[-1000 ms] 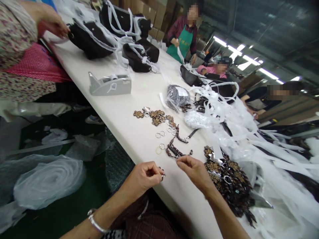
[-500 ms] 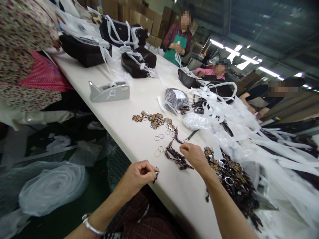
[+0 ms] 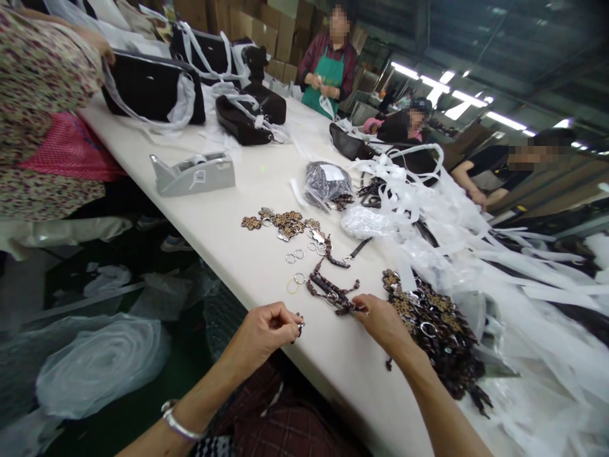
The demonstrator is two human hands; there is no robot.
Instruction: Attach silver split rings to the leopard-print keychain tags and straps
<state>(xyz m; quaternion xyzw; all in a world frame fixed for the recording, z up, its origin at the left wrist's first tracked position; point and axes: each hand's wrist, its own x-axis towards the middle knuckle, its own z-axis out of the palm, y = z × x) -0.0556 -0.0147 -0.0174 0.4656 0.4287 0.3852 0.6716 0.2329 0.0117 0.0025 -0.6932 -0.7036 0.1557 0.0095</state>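
Observation:
My left hand (image 3: 272, 331) is closed at the table's near edge, pinching a small metal ring with a dark piece (image 3: 300, 322). My right hand (image 3: 380, 317) has its fingertips closed on the end of a dark braided strap in a small bunch (image 3: 328, 289). Left of that bunch lie loose silver rings (image 3: 295, 256) and a thin yellow band (image 3: 292, 287). Leopard-patterned flower charms (image 3: 285, 222) lie farther back. Beside my right forearm is a large heap of dark straps and charms (image 3: 442, 324).
A grey tape dispenser (image 3: 195, 174) stands on the white table (image 3: 247, 254). Black bags (image 3: 152, 89) lie at the back. White wrapping strips (image 3: 457, 254) cover the right side. Several people are around the table, one at the left handling a bag.
My right hand has moved down and closed on the strap bunch, where one strap end now lifts. At the left, a person has tipped a black bag upright. The view has shifted slightly.

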